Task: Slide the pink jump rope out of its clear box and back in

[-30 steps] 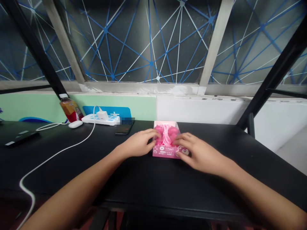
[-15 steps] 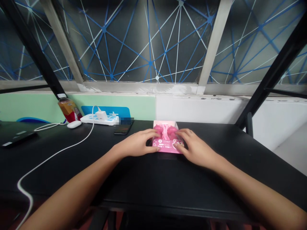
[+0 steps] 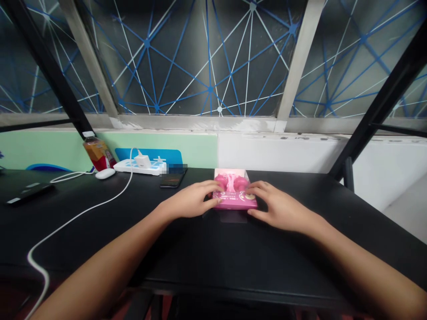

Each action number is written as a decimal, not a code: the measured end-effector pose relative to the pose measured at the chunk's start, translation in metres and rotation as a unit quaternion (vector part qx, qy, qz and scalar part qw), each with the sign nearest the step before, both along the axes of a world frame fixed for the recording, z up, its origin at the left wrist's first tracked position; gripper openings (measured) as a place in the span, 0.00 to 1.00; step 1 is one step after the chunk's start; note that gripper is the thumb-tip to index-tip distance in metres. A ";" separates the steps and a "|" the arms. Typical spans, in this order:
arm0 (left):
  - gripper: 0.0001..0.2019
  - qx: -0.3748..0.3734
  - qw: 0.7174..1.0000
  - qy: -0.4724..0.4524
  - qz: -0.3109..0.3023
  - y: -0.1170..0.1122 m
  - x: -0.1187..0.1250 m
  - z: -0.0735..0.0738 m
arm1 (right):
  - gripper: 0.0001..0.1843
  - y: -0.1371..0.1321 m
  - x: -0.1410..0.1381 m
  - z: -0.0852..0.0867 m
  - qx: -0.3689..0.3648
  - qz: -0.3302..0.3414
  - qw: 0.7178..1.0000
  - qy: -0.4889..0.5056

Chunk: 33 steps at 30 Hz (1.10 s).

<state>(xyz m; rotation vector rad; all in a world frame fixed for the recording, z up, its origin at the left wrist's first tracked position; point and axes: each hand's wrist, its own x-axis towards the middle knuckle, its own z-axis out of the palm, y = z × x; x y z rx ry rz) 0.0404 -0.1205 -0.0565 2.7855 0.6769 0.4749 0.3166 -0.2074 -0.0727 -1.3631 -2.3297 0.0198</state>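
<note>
A small pink box [image 3: 233,195] with pink earphones inside sits on the black table [image 3: 213,253], near its far edge. My left hand [image 3: 191,200] grips the box's left side, fingers curled against it. My right hand [image 3: 278,206] holds the right side, thumb at the front edge and fingers over the top. The box's front edge is tipped up off the table, with a faint clear flap showing beneath it.
At the far left stand a drink bottle [image 3: 96,153], a white mouse [image 3: 105,173] and a white power strip [image 3: 140,166] with a charger and a white cable [image 3: 76,218] trailing forward. A dark phone [image 3: 173,178] lies nearby. Black frame posts [image 3: 376,106] rise at both sides.
Both hands have tilted the pink box, raising its near edge so it looks flatter and shorter. The right hand slid back from the front corner to the right side.
</note>
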 end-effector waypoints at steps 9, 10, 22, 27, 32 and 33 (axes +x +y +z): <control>0.21 0.005 1.000 0.011 0.002 0.001 -0.001 0.000 | 0.16 0.008 -0.003 -0.012 0.054 -0.021 0.998 0.009; 0.20 0.010 1.000 0.006 0.003 0.002 0.000 -0.002 | 0.16 0.009 -0.003 -0.013 0.057 -0.022 0.998 0.013; 0.25 0.037 0.997 0.028 0.058 -0.002 0.005 -0.009 | 0.24 0.001 -0.011 -0.015 0.061 -0.055 0.994 -0.067; 0.22 0.071 0.992 0.049 0.088 -0.009 0.009 -0.011 | 0.21 0.003 -0.017 -0.020 0.095 -0.072 0.988 -0.101; 0.19 0.098 0.988 0.057 0.103 -0.010 0.012 -0.013 | 0.17 0.003 -0.021 -0.024 0.112 -0.086 0.983 -0.119; 0.19 0.100 0.988 0.056 0.103 -0.011 0.013 -0.013 | 0.16 0.002 -0.021 -0.024 0.112 -0.089 0.982 -0.120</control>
